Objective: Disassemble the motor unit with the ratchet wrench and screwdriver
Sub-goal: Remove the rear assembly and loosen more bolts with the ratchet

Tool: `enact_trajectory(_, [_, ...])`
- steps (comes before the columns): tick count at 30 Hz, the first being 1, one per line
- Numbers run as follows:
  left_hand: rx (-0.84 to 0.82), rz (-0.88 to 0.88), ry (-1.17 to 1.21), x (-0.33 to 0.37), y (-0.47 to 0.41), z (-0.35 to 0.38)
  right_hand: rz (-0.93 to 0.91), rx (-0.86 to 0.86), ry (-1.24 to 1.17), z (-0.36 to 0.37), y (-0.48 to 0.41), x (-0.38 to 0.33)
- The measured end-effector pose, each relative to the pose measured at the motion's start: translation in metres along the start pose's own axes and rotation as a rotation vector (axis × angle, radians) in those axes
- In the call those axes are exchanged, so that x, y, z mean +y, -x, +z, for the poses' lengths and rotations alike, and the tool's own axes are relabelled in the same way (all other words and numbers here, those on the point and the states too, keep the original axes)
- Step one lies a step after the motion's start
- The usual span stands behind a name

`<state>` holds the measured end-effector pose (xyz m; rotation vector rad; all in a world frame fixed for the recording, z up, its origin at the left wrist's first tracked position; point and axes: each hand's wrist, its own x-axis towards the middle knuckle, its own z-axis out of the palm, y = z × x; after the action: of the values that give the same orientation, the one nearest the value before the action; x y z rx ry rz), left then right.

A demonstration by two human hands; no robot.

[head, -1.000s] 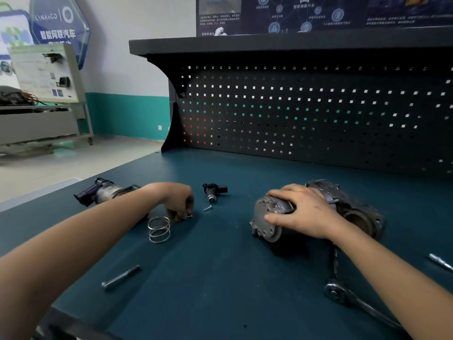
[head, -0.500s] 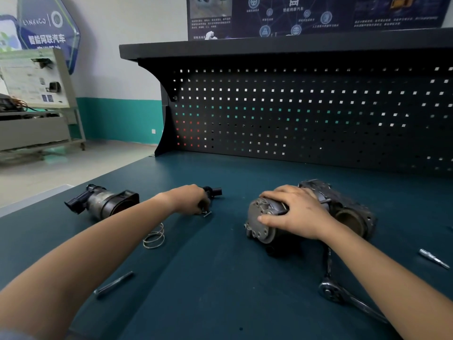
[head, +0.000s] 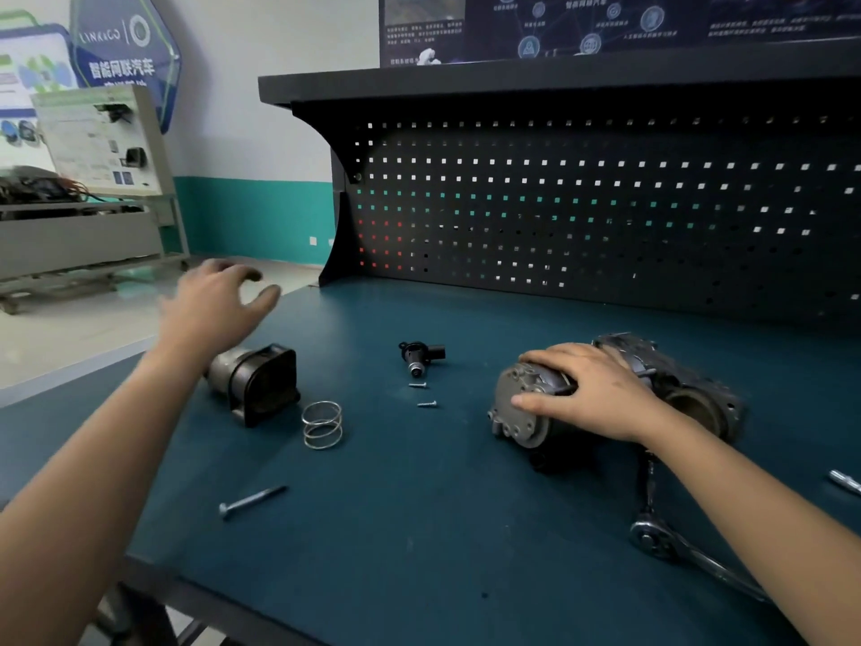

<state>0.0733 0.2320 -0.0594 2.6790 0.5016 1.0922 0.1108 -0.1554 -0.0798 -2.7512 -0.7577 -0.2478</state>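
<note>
The motor unit (head: 517, 414) lies on its side on the counter (head: 419, 543), right of centre. Our right grip (head: 591, 394) is curled over its round end, thumb against the end face. Our left grip (head: 214, 305) hangs in the air, fingers spread and holding nothing, above a separate black-ended housing (head: 261, 382). We judge the unit to be heavy, stiff cast metal, grimy and perhaps oily, so it could slip or roll. It is best held across the cylindrical body, pressed onto the counter, clear of the bolt heads. The ratchet wrench (head: 652, 538) lies beside our right forearm. A spring (head: 321, 424), small screws (head: 427, 404) and a long bolt (head: 251, 501) lie to the left
</note>
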Motion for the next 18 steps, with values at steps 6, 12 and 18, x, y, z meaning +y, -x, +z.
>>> enact_trajectory(6, [-0.32, -0.304, 0.326, -0.055, 0.036, 0.038, -0.411, 0.505, -0.026, 0.016, 0.011, -0.073])
enact_trajectory(12, [-0.34, -0.258, 0.446, -0.003, 0.029, 0.073, -0.374, -0.179, -0.1, 0.077, -0.019, -0.151])
enact_trajectory(18, [-0.432, -0.218, 0.469, 0.027, 0.023, 0.078, -0.385, -0.213, -0.154, 0.093, -0.017, -0.156])
